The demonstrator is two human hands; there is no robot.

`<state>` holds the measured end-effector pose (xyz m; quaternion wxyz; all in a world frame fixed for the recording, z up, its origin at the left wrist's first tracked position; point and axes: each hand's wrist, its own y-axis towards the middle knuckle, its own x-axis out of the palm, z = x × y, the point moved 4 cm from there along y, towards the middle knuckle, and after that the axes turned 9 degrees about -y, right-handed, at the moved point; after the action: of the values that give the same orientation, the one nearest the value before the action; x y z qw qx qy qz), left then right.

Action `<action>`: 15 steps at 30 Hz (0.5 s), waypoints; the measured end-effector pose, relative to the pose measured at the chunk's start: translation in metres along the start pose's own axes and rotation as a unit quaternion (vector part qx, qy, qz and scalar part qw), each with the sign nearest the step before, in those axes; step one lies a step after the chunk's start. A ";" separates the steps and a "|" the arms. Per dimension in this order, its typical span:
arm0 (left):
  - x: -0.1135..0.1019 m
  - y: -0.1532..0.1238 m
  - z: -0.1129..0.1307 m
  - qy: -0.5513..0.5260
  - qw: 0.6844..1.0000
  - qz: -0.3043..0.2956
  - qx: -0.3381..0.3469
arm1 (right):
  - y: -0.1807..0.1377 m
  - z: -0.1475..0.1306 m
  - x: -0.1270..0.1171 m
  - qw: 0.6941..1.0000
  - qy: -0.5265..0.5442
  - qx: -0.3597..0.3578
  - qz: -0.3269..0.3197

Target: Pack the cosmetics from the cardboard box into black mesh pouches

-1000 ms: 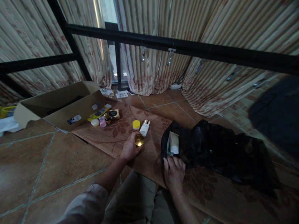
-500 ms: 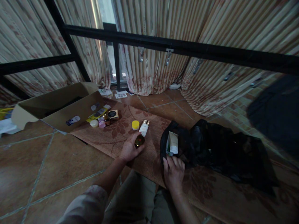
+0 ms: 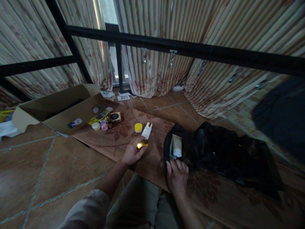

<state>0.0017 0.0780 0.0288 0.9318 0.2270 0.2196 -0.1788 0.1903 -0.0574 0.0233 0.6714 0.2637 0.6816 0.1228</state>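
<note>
My left hand (image 3: pixel 132 152) is closed around a small round container with a shiny gold top (image 3: pixel 142 144), held above the patterned mat (image 3: pixel 107 143). Just beyond it on the mat lie a white tube with a gold cap (image 3: pixel 146 130) and a small jar with a yellow lid (image 3: pixel 138 128). My right hand (image 3: pixel 177 175) has its fingers curled over the near rim of a black plastic bag (image 3: pixel 168 143). In the bag's mouth rests a beige tube with a white cap (image 3: pixel 177 146), beside something green and white that is partly hidden.
An open cardboard box (image 3: pixel 71 117) stands at the left. Beside it are a gold and black box (image 3: pixel 115 117), a dark bottle (image 3: pixel 108 122), a cream-lidded jar (image 3: pixel 96 126) and a pink jar (image 3: pixel 104 126). Curtains (image 3: pixel 143 70) and a black metal bar (image 3: pixel 162 43) cross behind.
My left hand has tilted the round container, so its top now gleams gold where it looked dark before. The right hand keeps its place on the bag.
</note>
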 end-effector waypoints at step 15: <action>0.000 0.001 -0.006 -0.015 0.999 0.034 -0.021 | 0.000 0.000 0.000 1.000 0.000 -0.002 -0.004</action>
<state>-0.0001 0.0815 0.0249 0.9452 0.2116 0.2012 -0.1457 0.1901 -0.0573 0.0231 0.6724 0.2596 0.6824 0.1217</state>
